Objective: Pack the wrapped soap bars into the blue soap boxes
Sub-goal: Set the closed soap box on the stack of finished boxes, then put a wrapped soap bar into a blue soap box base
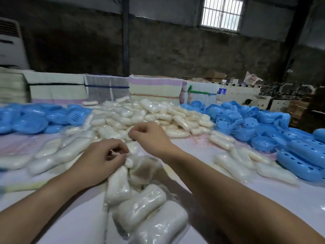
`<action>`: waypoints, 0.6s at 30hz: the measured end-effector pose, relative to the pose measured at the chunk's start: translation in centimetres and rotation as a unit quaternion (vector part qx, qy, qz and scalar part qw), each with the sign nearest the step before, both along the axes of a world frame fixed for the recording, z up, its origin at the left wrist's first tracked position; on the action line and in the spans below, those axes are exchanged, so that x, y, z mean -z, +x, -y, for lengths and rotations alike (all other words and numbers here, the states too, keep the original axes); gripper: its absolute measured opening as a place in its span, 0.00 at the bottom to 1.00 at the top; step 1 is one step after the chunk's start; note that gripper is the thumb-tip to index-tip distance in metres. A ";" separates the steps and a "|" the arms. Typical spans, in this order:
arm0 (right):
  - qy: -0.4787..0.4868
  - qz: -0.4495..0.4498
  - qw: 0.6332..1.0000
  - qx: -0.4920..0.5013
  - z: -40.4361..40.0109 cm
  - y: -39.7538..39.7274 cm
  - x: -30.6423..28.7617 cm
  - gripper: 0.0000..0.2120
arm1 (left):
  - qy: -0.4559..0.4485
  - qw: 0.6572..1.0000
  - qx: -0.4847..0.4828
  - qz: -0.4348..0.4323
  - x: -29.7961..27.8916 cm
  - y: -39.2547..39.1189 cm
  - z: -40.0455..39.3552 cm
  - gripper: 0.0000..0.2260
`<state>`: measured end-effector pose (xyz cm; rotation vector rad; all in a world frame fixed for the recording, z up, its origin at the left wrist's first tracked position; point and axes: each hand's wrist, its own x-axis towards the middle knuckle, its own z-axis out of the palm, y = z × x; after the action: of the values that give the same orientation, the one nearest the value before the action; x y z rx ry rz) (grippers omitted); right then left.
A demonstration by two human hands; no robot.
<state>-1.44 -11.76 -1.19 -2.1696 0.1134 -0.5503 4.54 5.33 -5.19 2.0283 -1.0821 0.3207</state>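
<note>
Both forearms run off the near edge. The left hand [103,156] has its fingertips curled out of sight against clear wrap [146,166]; whether they pinch it cannot be told. The right hand [149,133] has its fingers folded under, and anything between them is too small to make out. The soap bars [58,152] at near left are smeared by blur. The blue boxes [306,161] are cut by the right edge, those at far left [26,120] by the left edge. The bottle [222,92] label is unreadable.
</note>
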 end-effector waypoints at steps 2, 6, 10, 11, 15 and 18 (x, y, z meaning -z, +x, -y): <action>-0.008 0.001 1.000 0.016 -0.4 0.7 1.3 0.07 | 0.016 1.000 0.006 -0.007 0.0 -0.1 -0.1 0.13; -0.064 -0.006 0.998 0.004 -0.1 0.8 3.1 0.07 | 0.026 0.999 0.019 -0.008 -0.1 0.0 -0.1 0.08; -0.134 0.025 0.991 -0.005 -0.3 0.5 2.9 0.08 | 0.026 1.000 0.017 -0.003 -0.2 0.1 -0.1 0.06; -0.152 0.036 0.988 -0.008 -0.6 0.5 2.8 0.07 | 0.028 1.000 0.010 -0.002 -0.2 0.1 -0.2 0.07; -0.193 0.075 0.977 -0.044 -1.4 0.2 2.5 0.08 | 0.023 0.999 -0.036 -0.007 -1.0 0.2 -0.8 0.07; -0.161 0.069 0.981 -0.087 -1.9 0.2 2.9 0.10 | 0.034 0.998 -0.061 -0.008 -2.1 0.1 -1.8 0.09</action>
<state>-1.23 -9.88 -4.09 -2.4138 -0.2556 -0.6525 4.68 7.09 -3.11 2.1585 -0.9727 0.3340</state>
